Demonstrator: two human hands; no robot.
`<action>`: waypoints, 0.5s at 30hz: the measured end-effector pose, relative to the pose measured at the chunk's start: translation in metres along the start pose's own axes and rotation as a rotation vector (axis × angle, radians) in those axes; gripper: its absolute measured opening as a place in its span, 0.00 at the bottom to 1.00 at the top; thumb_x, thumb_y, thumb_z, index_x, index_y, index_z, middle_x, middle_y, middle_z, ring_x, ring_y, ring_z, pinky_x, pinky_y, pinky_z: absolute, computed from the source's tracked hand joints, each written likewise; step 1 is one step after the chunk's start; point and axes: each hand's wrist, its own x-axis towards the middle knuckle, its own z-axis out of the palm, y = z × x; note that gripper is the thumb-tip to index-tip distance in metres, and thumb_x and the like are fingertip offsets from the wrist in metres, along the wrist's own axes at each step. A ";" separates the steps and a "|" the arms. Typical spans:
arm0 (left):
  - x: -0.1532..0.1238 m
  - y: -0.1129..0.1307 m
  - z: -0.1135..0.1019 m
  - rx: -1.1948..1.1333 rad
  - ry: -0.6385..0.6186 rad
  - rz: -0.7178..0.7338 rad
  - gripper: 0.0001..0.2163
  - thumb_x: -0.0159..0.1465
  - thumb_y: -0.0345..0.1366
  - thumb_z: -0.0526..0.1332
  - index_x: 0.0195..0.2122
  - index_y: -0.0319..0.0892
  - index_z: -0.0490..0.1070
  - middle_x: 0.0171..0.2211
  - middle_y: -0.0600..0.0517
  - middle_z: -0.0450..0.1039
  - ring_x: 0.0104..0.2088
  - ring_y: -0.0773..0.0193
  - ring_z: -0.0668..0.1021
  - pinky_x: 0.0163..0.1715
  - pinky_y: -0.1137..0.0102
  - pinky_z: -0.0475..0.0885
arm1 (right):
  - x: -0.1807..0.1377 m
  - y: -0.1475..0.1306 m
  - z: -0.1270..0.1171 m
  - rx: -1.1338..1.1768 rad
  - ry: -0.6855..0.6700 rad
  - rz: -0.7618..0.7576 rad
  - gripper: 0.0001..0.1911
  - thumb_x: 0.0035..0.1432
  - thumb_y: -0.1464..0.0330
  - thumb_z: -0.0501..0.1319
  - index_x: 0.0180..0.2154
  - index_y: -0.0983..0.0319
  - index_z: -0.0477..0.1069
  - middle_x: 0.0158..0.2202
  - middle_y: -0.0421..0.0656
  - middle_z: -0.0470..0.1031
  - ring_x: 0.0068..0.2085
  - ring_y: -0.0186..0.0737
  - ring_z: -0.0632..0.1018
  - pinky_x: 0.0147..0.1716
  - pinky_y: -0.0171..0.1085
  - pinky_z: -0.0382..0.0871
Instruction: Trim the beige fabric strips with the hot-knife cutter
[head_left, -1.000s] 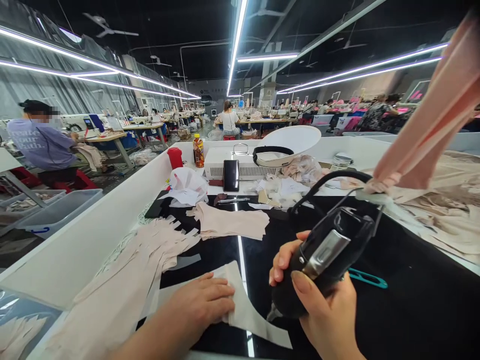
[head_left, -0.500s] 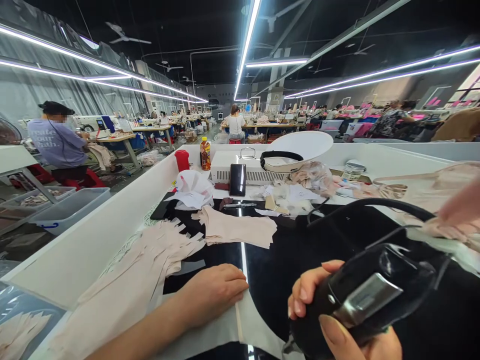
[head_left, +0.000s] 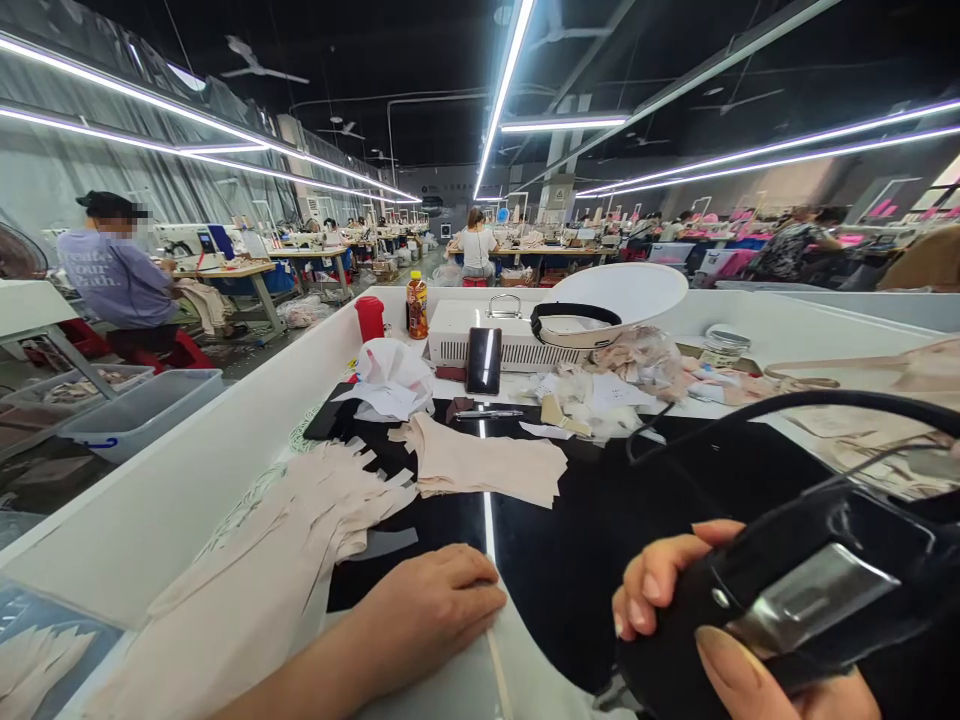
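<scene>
My left hand point(head_left: 439, 615) lies palm down with its fingers lowered on a pale translucent sheet point(head_left: 536, 670) at the near edge of the black work surface point(head_left: 592, 540). Its fingertips are partly hidden. A narrow cream strip point(head_left: 496, 665) runs along the sheet just below these fingers. My right hand point(head_left: 667, 590) is wrapped round a black corded hand tool point(head_left: 817, 600) with a shiny metal plate; its exact kind does not show. The tool's low end, with a small metal part point(head_left: 619, 695), is near the sheet's right side; whether they touch, I cannot tell.
Beige cut fabric pieces point(head_left: 487, 465) lie ahead, and a larger beige stack point(head_left: 262, 550) is at left. Behind are a pen point(head_left: 487, 413), a phone point(head_left: 483, 360), a white vented box point(head_left: 450, 325) and a bottle point(head_left: 417, 305). A black cable point(head_left: 780, 405) arches at right. White side walls point(head_left: 187, 470) border the table.
My right hand and the tool have moved rightward in view. My left hand stays on the sheet, with little shift. A blurred hand at the far right edge is gone from view.
</scene>
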 end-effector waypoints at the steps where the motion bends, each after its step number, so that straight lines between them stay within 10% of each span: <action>1: 0.000 0.000 0.000 -0.004 0.003 -0.001 0.12 0.78 0.34 0.52 0.48 0.41 0.76 0.48 0.46 0.77 0.48 0.60 0.80 0.51 0.68 0.77 | 0.004 0.001 0.002 0.000 0.005 0.002 0.15 0.63 0.62 0.69 0.50 0.52 0.71 0.31 0.41 0.75 0.28 0.42 0.77 0.25 0.43 0.79; 15: -0.004 0.000 0.002 -0.041 -0.024 -0.062 0.11 0.76 0.31 0.55 0.52 0.45 0.75 0.50 0.49 0.77 0.49 0.61 0.81 0.54 0.70 0.76 | 0.039 0.041 0.061 0.045 0.049 -0.052 0.12 0.63 0.66 0.71 0.42 0.54 0.68 0.33 0.34 0.77 0.28 0.34 0.77 0.29 0.36 0.76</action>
